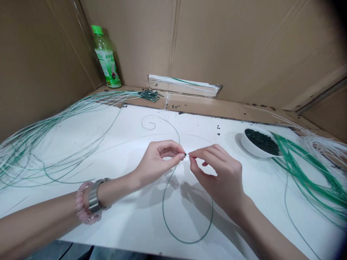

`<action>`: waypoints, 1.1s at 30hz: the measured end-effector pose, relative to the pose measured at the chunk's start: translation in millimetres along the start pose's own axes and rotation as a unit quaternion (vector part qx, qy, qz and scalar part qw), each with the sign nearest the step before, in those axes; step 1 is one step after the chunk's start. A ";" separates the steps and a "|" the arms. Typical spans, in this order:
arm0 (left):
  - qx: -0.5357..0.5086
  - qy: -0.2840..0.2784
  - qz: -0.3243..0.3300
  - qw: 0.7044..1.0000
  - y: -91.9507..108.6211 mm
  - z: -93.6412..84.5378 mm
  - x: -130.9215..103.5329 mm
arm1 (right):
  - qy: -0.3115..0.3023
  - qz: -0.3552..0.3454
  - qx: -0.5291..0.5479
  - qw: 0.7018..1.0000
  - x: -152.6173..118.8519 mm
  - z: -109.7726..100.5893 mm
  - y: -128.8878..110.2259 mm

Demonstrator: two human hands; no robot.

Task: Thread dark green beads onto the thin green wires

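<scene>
The person's left hand [164,156] pinches a small dark green bead [185,154] between thumb and forefinger, the bead showing right at the fingertips. Just beside it, the right hand [219,168] closes its thumb and forefinger on a thin pale tip [188,155] that points toward the bead. The meeting point is very small, so I cannot tell whether the tip enters the bead or only touches it. Both hands are near the middle of a smooth white tabletop [130,124].

A thin dark green cord [163,206] makes a wide loop below the hands, one side rising to the right hand, the other passing behind the left fingers and ending beyond them in a loose spiral. The left wrist wears a wide silver metal cuff [94,196] and a pink beaded bracelet [80,202].

To the right, a round white bowl [247,147] holds a heap of dark green beads [261,141]; a coiled bundle of bright green cords [311,184] lies against it, with loose white strands [325,141] behind. On the left spreads a long sheaf of green and white strands [58,113], its dark beaded ends [149,95] gathered at the back. A green-capped plastic bottle [107,61] stands in the corner of the brown cardboard walls [135,43].
</scene>
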State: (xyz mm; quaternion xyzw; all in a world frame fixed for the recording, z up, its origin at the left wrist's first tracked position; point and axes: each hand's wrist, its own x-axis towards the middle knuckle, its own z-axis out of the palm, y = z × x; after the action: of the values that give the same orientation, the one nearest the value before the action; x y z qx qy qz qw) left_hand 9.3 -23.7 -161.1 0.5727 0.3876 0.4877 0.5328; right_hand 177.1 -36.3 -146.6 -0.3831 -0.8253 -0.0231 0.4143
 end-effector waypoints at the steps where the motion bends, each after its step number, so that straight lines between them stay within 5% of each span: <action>1: 0.006 -0.001 0.006 1.000 -0.4 -0.1 -0.4 | -0.003 -0.002 -0.001 1.000 0.0 0.1 0.0; 17: 0.129 -0.015 0.077 0.989 -5.7 -3.3 0.1 | -0.057 -0.035 0.000 0.998 -2.2 1.7 1.6; 26: 0.076 -0.076 0.050 0.993 -13.8 -9.5 14.2 | -0.095 0.180 0.139 0.969 -0.8 7.6 16.4; 33: 0.064 -0.152 0.067 0.984 -17.5 -10.5 24.5 | -0.148 0.256 0.095 0.950 -4.0 8.7 29.9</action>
State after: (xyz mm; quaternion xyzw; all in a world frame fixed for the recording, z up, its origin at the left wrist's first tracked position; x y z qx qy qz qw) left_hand 6.0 4.7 -175.3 0.6976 0.2935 0.4038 0.5139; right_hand 192.3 -14.6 -163.5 -0.5395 -0.7498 0.2197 0.3137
